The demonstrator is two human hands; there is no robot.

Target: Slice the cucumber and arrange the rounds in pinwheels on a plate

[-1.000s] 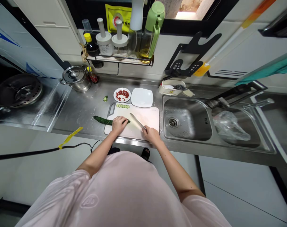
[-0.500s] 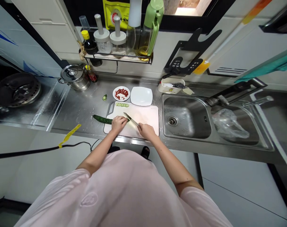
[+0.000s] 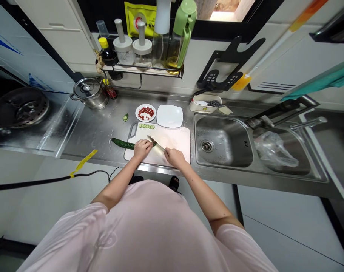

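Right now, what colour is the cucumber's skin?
The cucumber skin is dark green, best in the head view.

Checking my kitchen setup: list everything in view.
cucumber: 1, green, lying across the board's left edge
cucumber slices: several, pale green, at the board's far edge
cutting board: 1, white, on the steel counter
kitchen knife: 1, steel, on the board
round plate: 1, white, behind the board, holding chopped red pieces
square plate: 1, white, beside the round plate
lidded pot: 1, steel, left on the counter
bottles and jars: several, mixed colours, on a wall shelf
double sink: 1, steel, right of the board
plastic bag: 1, clear, in the right basin
left hand: 1, on the cucumber
right hand: 1, holding the knife
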